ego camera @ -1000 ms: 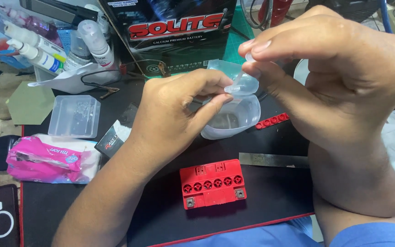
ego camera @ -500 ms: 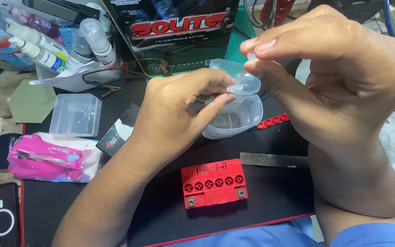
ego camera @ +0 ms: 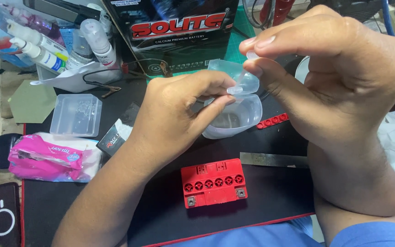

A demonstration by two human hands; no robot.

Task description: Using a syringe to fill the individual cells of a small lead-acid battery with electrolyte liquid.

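Held above the black mat [ego camera: 261,201] and the red battery [ego camera: 214,183] — clear plastic container [ego camera: 234,116] gripped in the curled left hand [ego camera: 174,114], its small cap or tab [ego camera: 251,56] pinched by the right hand [ego camera: 339,77] fingertips — opening seemingly begun, perhaps unfinished.

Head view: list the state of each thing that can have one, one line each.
clear plastic container: held up in left hand, tilted.
small clear piece: pinched by right hand.
red battery: flat on mat, untouched.
clear lidded box: closed.
white dropper bottles: capped.
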